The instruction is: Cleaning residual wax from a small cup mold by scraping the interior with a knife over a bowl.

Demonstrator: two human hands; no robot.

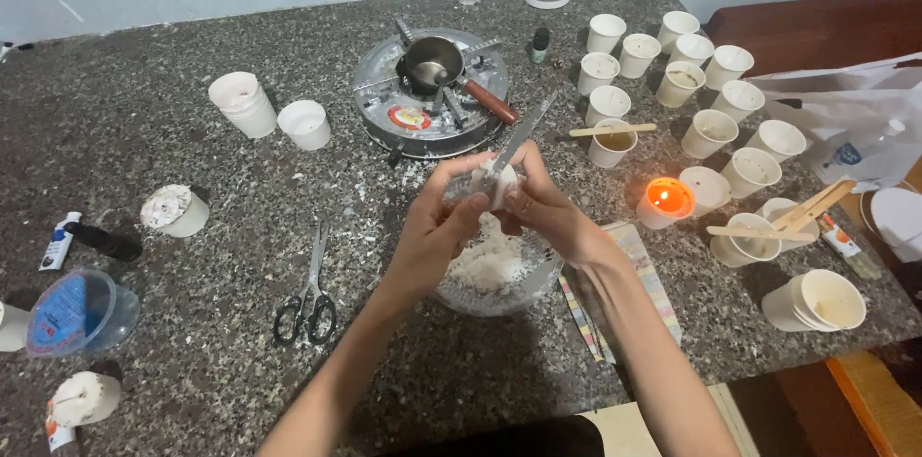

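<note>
A: What stands around the hands, from the biggest thing?

B: The grey speckled table (pixel 192 131) carries all. Behind the hands is a round metal stove (pixel 429 92) with a small pot (pixel 432 63) on it. To the right is a group of white paper cups (pixel 711 131), some with wooden sticks (pixel 814 204) across them, and a lit candle (pixel 666 200) glows orange near the right wrist. Scissors (pixel 309 296) lie to the left.

A: And under the hands?

B: A clear bowl (pixel 495 279) with white wax shavings, directly below them.

A: How are the hands?

B: Both are raised over the bowl, close together. The left hand (pixel 437 236) has its fingers curled around a white lump of wax (pixel 485 180). The right hand (pixel 547 212) is closed on a knife (pixel 523 135); its blade points up and away, toward the stove, and the lower part touches the wax
</note>
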